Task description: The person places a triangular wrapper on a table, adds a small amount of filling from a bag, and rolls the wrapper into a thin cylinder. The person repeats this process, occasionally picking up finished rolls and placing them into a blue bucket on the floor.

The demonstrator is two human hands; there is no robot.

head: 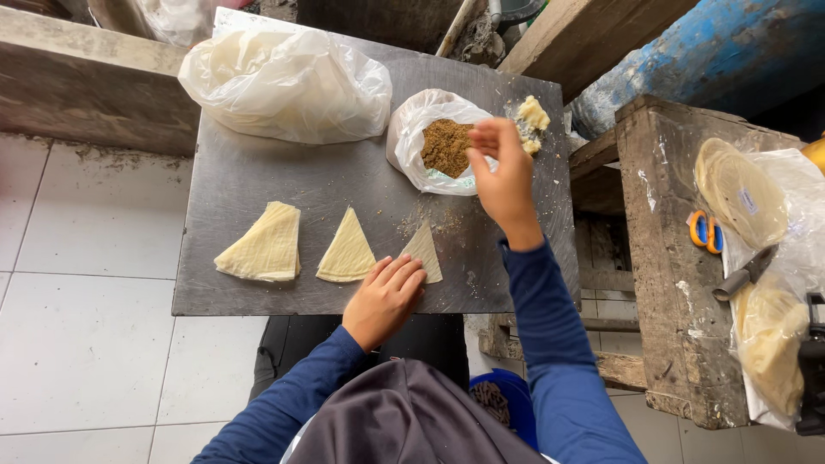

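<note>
Pastry triangle [424,250] lies flat on the near edge of the counter [258,176], third and rightmost in a row, its near corner pinned under the fingertips of the left hand [384,299], which is flat and open, pressing rather than gripping. Right hand [501,176] is lifted above the bag of brown filling [444,147], fingers pinched together; whether it holds a pinch of filling cannot be told from here. Risks: loose crumbly filling could drop between bag and triangle, and there are already crumbs scattered on the metal by the triangle; the thin sheet could slide or tear if the left hand lets up or presses unevenly; it sits close to the near edge so a nudge could push it off. Two more folded triangles, a narrow one [345,251] and a larger wider one [261,246], lie to the left. Lump of pale dough or paste [532,115] on the far right corner, just beside the filling bag. Big clear plastic bag [288,84] with pale sheets at far left. Counter is a dull grey metal sheet, smudged. Floor is white tile, grimy at the far wall. To the right a rough wooden bench [666,283] carries round wrappers in plastic [741,194], orange-handled scissors [705,231] and a knife [744,274]. Blue barrel [722,51] far right.
</note>
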